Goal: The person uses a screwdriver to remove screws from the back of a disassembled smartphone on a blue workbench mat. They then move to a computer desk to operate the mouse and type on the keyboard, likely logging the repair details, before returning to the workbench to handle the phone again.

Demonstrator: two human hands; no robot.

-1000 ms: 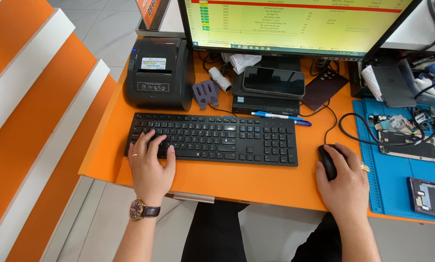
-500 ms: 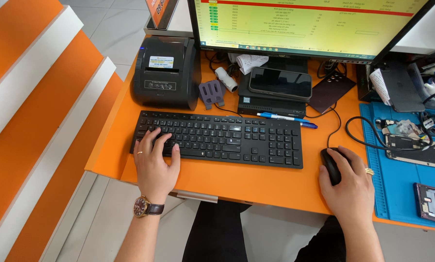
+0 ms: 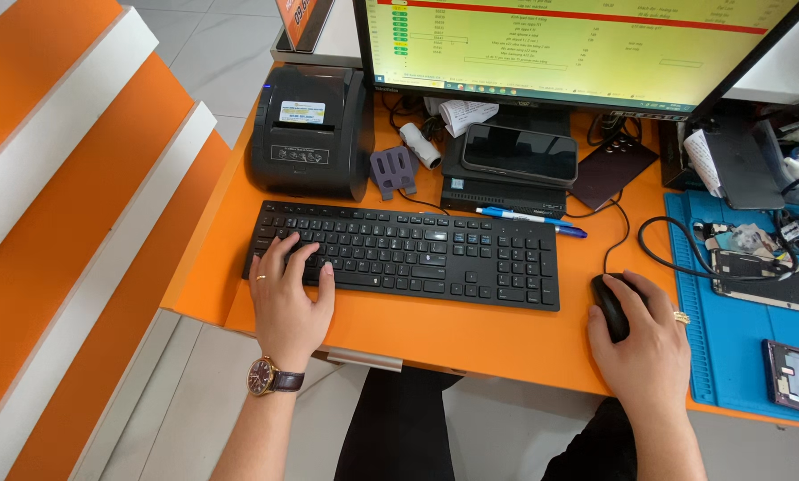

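Right now, mouse under right hand grip.

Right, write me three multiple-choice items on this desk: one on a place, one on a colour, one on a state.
1. Where does the blue and white pen lie?
A. On the blue mat
B. Between the black keyboard and the small black computer box
C. On top of the black receipt printer

2. What colour is the desk top?
A. Orange
B. Grey
C. Green

3. What is the right hand doing?
A. Lying flat on the bare desk
B. Holding the pen
C. Resting on the black computer mouse

Answers:
1 B, the pen lies just behind the keyboard's far edge, in front of the box.
2 A, bare orange surface shows all round the keyboard.
3 C, the palm and fingers cover the mouse, while the left hand sits on the keys.
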